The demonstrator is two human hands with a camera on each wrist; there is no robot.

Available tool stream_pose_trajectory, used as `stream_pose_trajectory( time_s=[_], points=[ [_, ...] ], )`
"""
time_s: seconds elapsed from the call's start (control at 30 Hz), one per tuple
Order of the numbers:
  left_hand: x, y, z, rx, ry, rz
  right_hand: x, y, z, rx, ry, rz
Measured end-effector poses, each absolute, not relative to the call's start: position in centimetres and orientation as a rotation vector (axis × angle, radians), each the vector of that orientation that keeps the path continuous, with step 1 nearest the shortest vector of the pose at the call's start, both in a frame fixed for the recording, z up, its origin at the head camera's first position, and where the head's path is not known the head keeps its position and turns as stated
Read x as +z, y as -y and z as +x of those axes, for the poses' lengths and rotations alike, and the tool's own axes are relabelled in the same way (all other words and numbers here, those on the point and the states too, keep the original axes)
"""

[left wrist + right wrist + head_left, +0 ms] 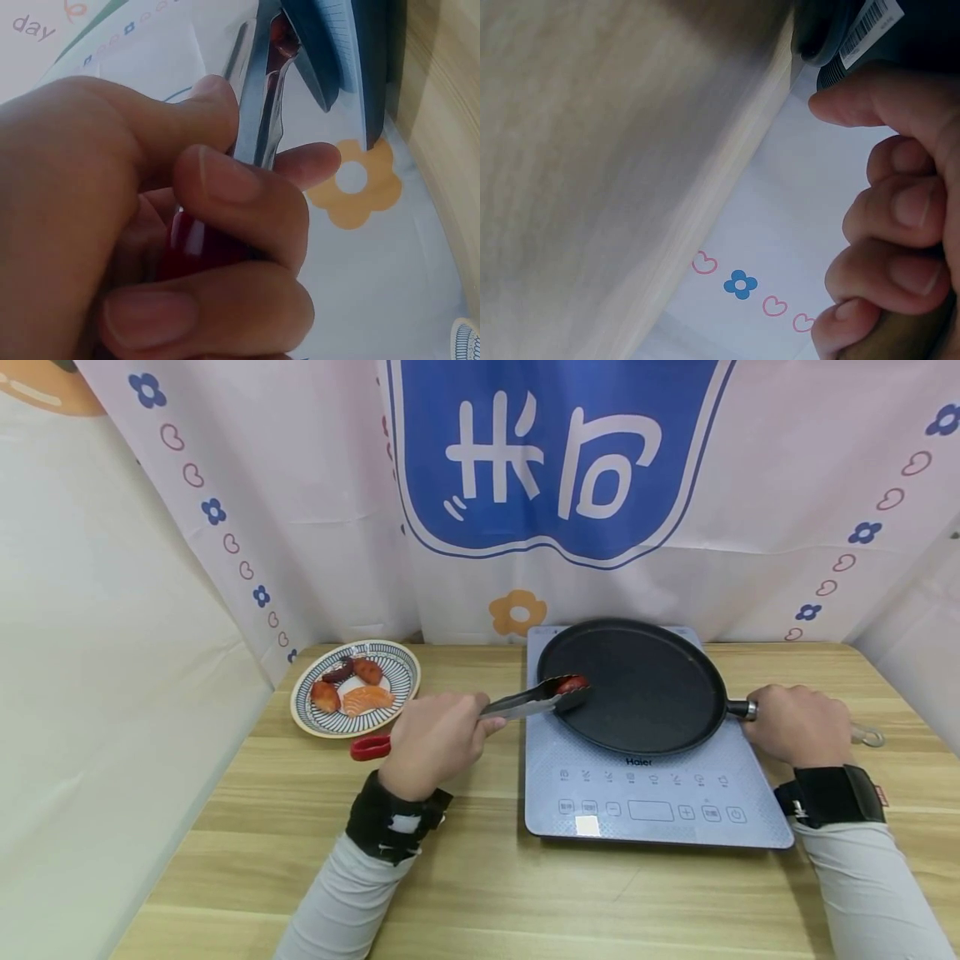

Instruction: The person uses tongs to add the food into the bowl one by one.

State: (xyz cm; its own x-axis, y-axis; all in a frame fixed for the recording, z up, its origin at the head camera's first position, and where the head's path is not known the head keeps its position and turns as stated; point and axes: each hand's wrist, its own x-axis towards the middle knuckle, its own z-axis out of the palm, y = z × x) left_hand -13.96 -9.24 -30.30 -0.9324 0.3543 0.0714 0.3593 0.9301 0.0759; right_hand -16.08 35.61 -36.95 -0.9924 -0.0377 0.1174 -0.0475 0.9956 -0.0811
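Observation:
My left hand (438, 739) grips a pair of metal tongs (517, 703) with red handles, fingers wrapped round them in the left wrist view. Between the tong tips sits a reddish-brown piece of food (573, 684), over the left rim of a flat black pan (637, 693). That piece is partly hidden by the tips, also in the left wrist view, where a bit of red food (283, 37) shows. My right hand (802, 727) holds the pan's handle (742, 709), its fingers curled round it in the right wrist view. The pan rests on a white induction cooker (652, 789).
On the left of the wooden table (465, 877) stands a patterned plate (407, 672) with several food pieces, among them an orange salmon slice (367, 700). A printed curtain (330, 552) hangs behind the table. The cooker's touch panel faces me.

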Motion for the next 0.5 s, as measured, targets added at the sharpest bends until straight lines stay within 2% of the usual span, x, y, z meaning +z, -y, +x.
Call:
stream_pose_trajectory(
  time_s=[0.5],
  points=[
    [-29.89, 9.23, -13.66, -0.19, 3.095, -0.568, -37.0, -35.71, -16.2, 0.13, 3.04, 0.064]
  ],
)
